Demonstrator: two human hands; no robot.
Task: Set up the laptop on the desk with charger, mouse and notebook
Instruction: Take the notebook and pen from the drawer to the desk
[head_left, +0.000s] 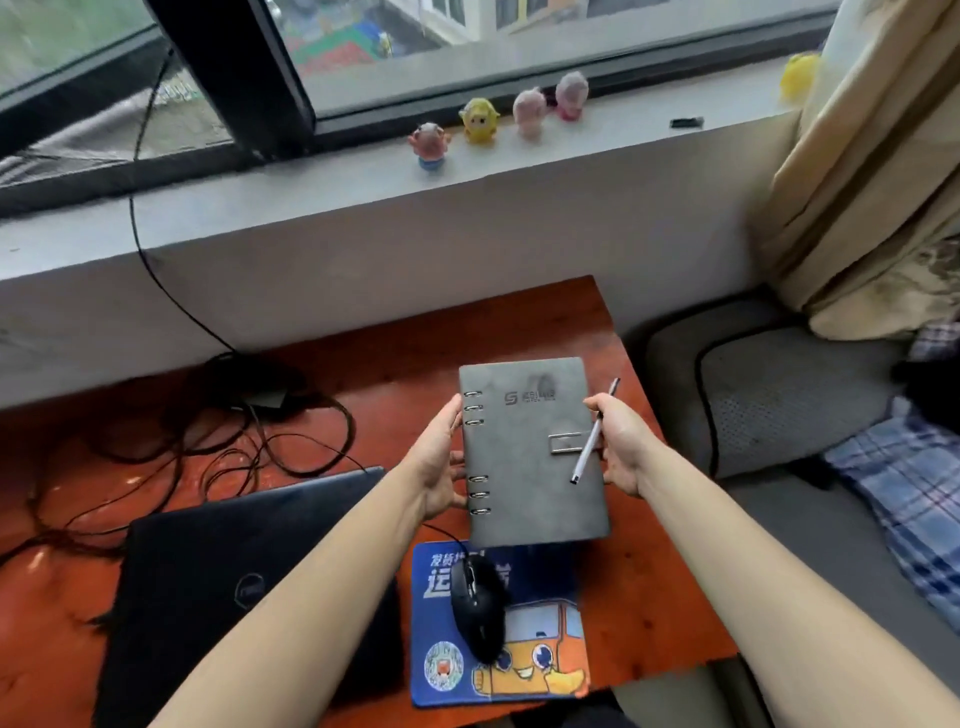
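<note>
Above the right half of the desk (649, 597), both forearms reach forward and hold a grey ring-bound notebook (530, 457) between them. The left hand (439, 462) curls round the ringed edge. The right hand (621, 441) grips the opposite edge and, it seems, pins a pen (591, 441) against the cover. At the near edge a black mouse (478, 605) sits on a blue mouse pad (441, 571), beside a closed laptop (218, 571). The charger (267, 397) lies among tangled cables by the far edge. Figurines (480, 120) line the window sill (311, 192).
</note>
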